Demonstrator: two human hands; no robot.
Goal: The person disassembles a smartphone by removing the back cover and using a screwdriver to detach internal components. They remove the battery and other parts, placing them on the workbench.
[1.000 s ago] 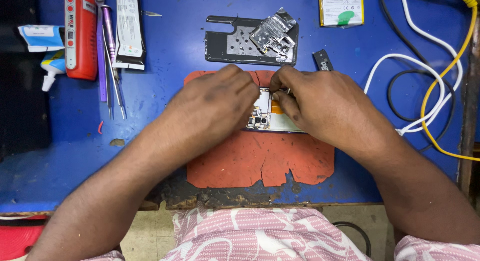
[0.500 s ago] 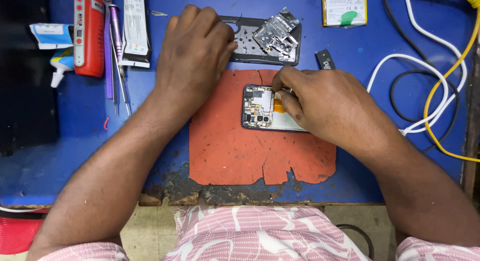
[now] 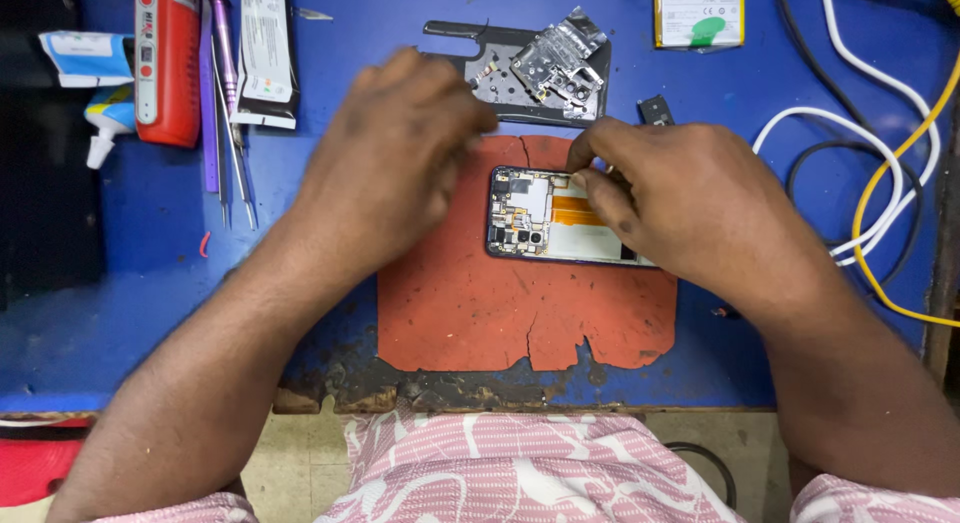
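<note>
Blue bench [image 3: 120,303]: one opened phone [image 3: 545,215], two hands.

Below the right hand's fingers [image 3: 600,188], bare worn orange rubber mat [image 3: 520,313] lies open; above them, a grey metal plate with loose shielding [image 3: 545,63] blocks; white, black, yellow cables [image 3: 880,183] crowd rightward.

— What is carrying everything?
— A blue workbench [image 3: 120,313], worn along its near edge; an orange mat [image 3: 500,313] is lying at its middle.
— And around the mat?
— A red tool [image 3: 166,63], tweezers [image 3: 232,133] and a glue bottle [image 3: 105,123] are lying left; white, black and yellow cables [image 3: 880,183] are coiling right.
</note>
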